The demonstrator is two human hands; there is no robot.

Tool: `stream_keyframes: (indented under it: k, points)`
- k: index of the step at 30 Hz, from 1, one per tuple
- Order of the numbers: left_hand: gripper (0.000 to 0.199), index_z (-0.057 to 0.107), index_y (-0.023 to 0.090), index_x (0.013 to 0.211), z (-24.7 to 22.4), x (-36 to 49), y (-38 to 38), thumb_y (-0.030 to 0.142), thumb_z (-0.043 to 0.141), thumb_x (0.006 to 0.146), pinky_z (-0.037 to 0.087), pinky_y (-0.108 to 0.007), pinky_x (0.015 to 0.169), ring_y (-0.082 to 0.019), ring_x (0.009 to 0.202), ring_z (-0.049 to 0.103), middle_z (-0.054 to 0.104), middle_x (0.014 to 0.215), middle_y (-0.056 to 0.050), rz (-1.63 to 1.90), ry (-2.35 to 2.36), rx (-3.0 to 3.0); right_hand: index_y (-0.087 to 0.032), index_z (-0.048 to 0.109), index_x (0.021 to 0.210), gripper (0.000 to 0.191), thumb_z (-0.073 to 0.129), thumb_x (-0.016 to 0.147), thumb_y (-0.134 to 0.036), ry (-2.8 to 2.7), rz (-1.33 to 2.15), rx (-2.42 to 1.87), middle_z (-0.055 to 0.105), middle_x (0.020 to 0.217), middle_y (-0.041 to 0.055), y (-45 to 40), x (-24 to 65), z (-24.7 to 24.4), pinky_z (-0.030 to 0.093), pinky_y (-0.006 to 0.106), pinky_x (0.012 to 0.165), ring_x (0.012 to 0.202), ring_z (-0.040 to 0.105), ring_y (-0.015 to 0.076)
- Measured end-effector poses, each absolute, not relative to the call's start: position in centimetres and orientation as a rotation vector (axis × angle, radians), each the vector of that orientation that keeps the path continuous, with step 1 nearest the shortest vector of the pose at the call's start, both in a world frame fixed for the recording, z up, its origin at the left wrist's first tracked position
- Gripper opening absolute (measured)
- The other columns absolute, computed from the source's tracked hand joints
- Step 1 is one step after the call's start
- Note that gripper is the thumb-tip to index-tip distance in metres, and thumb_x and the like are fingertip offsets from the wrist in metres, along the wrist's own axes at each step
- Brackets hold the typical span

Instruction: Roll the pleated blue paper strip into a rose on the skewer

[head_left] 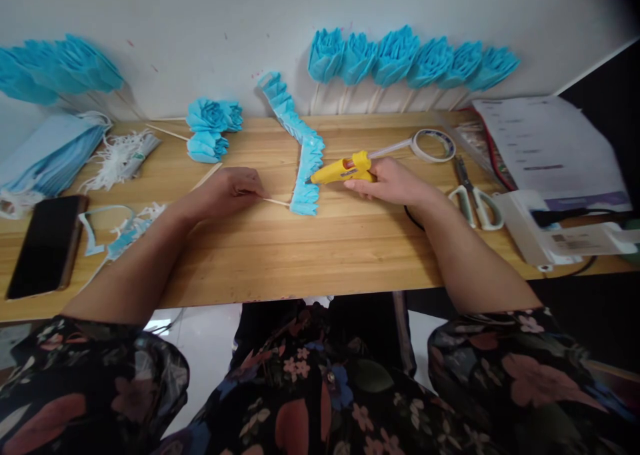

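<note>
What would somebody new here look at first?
Probably the six big blue flowers, standing in a row at the back, toward the right. Then the bright yellow glue gun in the right hand, its tip at a ruffled blue strip mid-table. The left hand pinches a thin stick reaching the strip's near end.

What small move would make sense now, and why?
Perhaps bring the yellow glue gun nearer the stick: the right hand has its nozzle farther up the pleated blue strip, while the left hand holds the stick to the strip's near end.
</note>
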State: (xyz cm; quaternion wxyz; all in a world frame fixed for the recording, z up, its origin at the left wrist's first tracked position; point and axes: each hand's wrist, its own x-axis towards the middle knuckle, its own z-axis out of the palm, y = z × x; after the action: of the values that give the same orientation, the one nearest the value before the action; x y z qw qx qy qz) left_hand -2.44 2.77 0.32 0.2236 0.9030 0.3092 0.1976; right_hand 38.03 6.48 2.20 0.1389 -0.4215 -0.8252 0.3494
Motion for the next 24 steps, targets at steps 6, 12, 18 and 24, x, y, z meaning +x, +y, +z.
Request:
stream_keyframes:
  k: [6,12,18,24]
  points:
    - [0.027,0.087,0.023,0.104,0.46,-2.37,2.80,0.032,0.063,0.113,0.058,-0.029,0.081,-0.022,0.088,0.076,0.083,0.098,-0.010,0.529,0.874,2.475,-0.024,0.063,0.085,0.053,0.065,0.097,-0.076,-2.459,0.928,-1.248,0.063,0.071,0.0021,6.10,37.74,2.79,0.038,0.036,0.068,0.069,0.055,0.0190]
    - [0.027,0.087,0.023,0.103,0.37,-2.46,2.90,0.032,0.064,0.113,0.059,-0.030,0.080,-0.022,0.087,0.076,0.083,0.098,-0.010,0.545,0.867,2.459,-0.021,0.073,0.102,0.041,0.072,0.095,-0.062,-2.476,0.871,-1.231,0.067,0.078,0.0017,6.10,37.40,2.72,0.039,0.035,0.070,0.072,0.057,0.0195]
    - [0.028,0.086,0.022,0.106,0.36,-2.51,2.90,0.031,0.061,0.115,0.057,-0.027,0.083,-0.021,0.091,0.077,0.083,0.100,-0.010,0.518,0.856,2.505,-0.021,0.078,0.112,0.040,0.075,0.092,-0.056,-2.446,0.851,-1.192,0.072,0.085,0.0031,6.12,37.18,2.33,0.044,0.036,0.074,0.078,0.062,0.0219]
    - [0.029,0.087,0.022,0.107,0.42,-2.49,2.86,0.030,0.060,0.115,0.056,-0.026,0.082,-0.020,0.091,0.078,0.083,0.101,-0.010,0.520,0.843,2.530,-0.023,0.071,0.095,0.044,0.073,0.094,-0.066,-2.412,0.893,-1.149,0.064,0.076,0.0014,6.11,37.24,2.30,0.043,0.035,0.074,0.077,0.060,0.0213]
